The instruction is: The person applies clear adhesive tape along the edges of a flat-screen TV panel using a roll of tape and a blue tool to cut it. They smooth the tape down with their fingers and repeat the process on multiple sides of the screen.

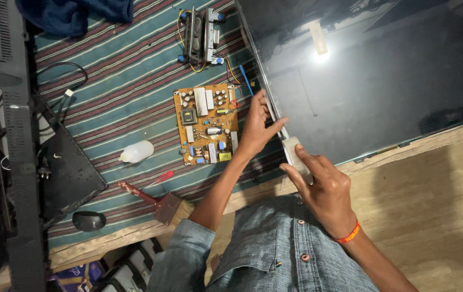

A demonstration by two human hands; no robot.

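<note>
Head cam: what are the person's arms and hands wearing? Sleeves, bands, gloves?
Both hands are bare, no gloves. The left hand comes off a forearm bare to the elbow, where a rolled-up blue-grey denim sleeve bunches. The right hand has an orange wristband with dark markings; no sleeve shows on that forearm. The matching denim shirt has small round buttons.

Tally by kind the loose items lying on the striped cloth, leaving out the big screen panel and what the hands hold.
Circuit boards: 1
Speaker units: 1
Plastic bottles: 1
Screwdrivers: 1
Brushes: 1
Computer mice: 1
Total: 6
</note>
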